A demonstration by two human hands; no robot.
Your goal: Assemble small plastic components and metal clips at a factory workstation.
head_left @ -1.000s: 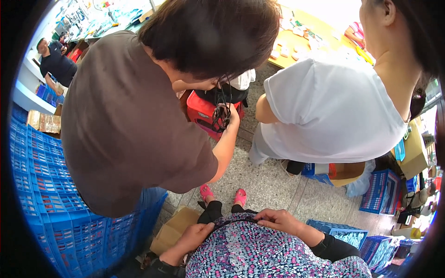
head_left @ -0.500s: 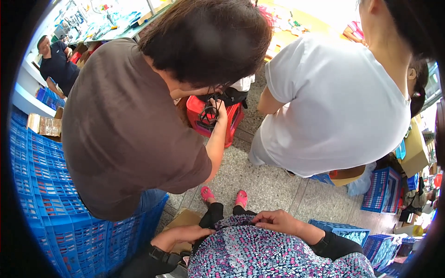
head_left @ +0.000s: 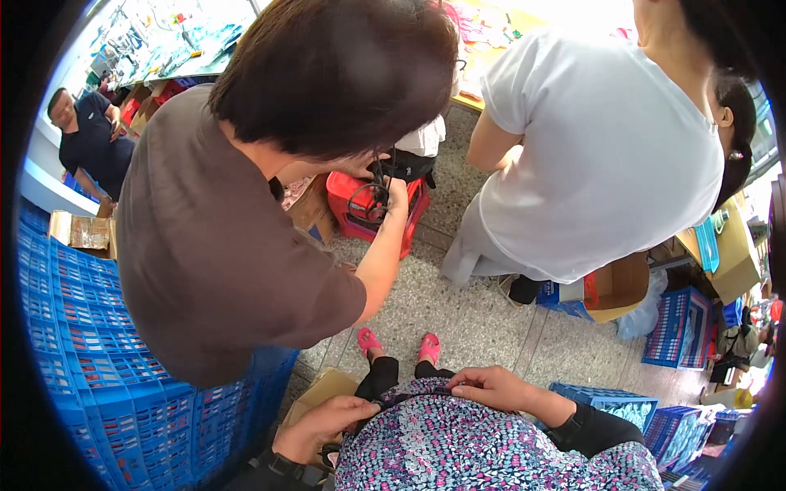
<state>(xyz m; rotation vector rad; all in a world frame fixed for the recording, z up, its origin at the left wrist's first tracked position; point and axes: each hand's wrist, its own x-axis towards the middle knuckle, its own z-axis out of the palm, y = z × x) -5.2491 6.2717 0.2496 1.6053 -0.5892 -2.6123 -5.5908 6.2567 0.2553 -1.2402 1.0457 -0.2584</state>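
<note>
I stand with both hands at the front edge of a floral garment (head_left: 491,434), patterned in purple, pink and pale blue, over my body. My left hand (head_left: 332,421) is closed at the left side of that edge, fingertips pinched on the cloth. On the other side my right hand (head_left: 495,388) pinches the edge between thumb and fingers. A gathered fold (head_left: 416,388) of the same cloth runs between the two hands. Ahead, a co-worker in a brown shirt (head_left: 221,245) bends over a red stool (head_left: 348,192), holding a black cable (head_left: 372,199).
Stacked blue crates (head_left: 123,401) rise on the left. A person in a white shirt (head_left: 598,164) stands ahead on the right. A cardboard box (head_left: 319,393) is by my left hand, and blue baskets (head_left: 606,401) stand at the right. Pink shoes (head_left: 428,348) are on my feet.
The view has shifted slightly. The co-worker in brown and the person in white have moved a little, showing more of the box beside the stool. My hands keep their hold on the cloth.
</note>
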